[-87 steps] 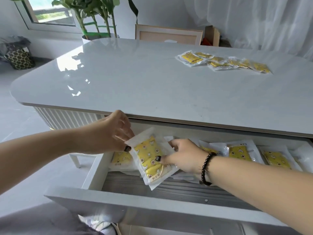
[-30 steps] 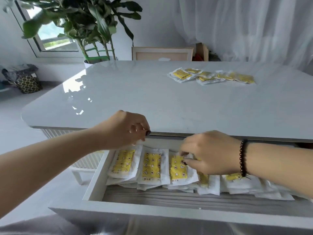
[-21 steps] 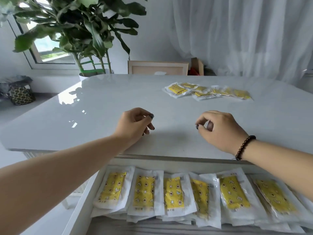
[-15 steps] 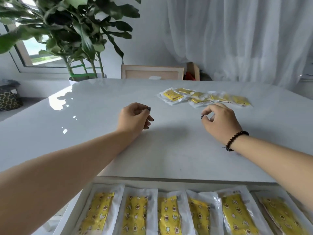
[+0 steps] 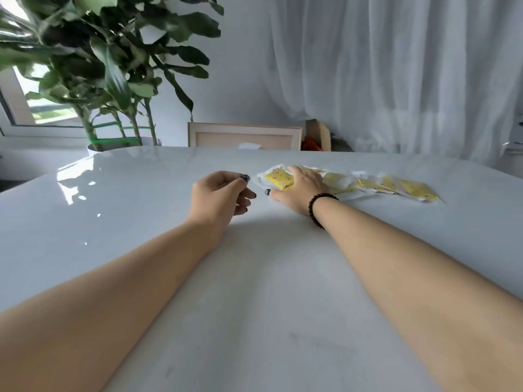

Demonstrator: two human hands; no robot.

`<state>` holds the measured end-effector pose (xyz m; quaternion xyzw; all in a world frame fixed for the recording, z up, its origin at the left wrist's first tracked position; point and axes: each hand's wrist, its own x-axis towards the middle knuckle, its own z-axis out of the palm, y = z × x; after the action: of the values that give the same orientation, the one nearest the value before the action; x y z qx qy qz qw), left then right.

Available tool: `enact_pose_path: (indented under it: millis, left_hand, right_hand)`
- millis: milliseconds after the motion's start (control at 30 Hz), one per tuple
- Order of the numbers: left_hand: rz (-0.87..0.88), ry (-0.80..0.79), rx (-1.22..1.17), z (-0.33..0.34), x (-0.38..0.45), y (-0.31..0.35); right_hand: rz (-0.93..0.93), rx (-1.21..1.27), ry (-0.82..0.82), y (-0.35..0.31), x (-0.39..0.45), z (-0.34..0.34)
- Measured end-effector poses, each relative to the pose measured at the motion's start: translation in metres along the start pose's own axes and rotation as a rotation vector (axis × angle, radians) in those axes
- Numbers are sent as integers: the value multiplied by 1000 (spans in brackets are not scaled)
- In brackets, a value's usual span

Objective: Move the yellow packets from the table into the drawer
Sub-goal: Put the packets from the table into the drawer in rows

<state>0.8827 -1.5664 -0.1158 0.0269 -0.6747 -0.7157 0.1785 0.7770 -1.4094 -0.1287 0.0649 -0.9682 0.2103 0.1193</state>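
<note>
Clear-edged yellow packets (image 5: 368, 185) lie in an overlapping row on the bench (image 5: 141, 210). The right hand (image 5: 300, 190) rests flat on the leftmost packet (image 5: 278, 179); just left of it, the left hand (image 5: 220, 196) hangs loosely curled, holding nothing.

Home living or dining room: glossy white table (image 5: 141, 210), big potted plant (image 5: 107, 66), sheer curtains (image 5: 396, 75), window (image 5: 34, 106).

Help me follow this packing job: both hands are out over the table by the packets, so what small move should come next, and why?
Probably the right hand should curl its fingers round the nearest yellow packet and lift it. That hand already lies flat on the left end of the row of packets, which still rests on the table. The left hand hovers beside it, loosely curled and holding nothing.
</note>
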Motion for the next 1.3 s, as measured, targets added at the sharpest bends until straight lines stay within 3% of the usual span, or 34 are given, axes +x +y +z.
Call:
enact_pose_path:
  millis: [100,300,533,633,767,900,967,1200,1300]
  left_hand:
    - [-18,-32,-45,0,-6,0]
    - [-24,-47,-29,0,-12,2]
    - [-18,-40,158,5,-8,-5]
    - [-67,-125,158,7,-10,-2]
    - [-75,-216,162,10,-14,-1]
    - [-77,-270,181,7,-14,-3]
    - [-104,-285,89,4,-12,-4]
    - [-135,-173,-153,-1,-5,-6]
    - [-175,-150,-191,0,-4,-5]
  right_hand:
    - [24,-52,-128,5,0,-3]
    - [-105,-65,-61,9,-28,-12]
    - [-379,238,31,41,-92,-37]
    - [-451,268,64,49,-105,-40]
    - [-636,286,245,39,-105,-41]
    - [-754,176,202,40,-102,-39]
    - [-680,141,178,41,-100,-39]
    - [-73,-155,204,90,-57,-57]
    - [125,-79,102,108,-42,-61]
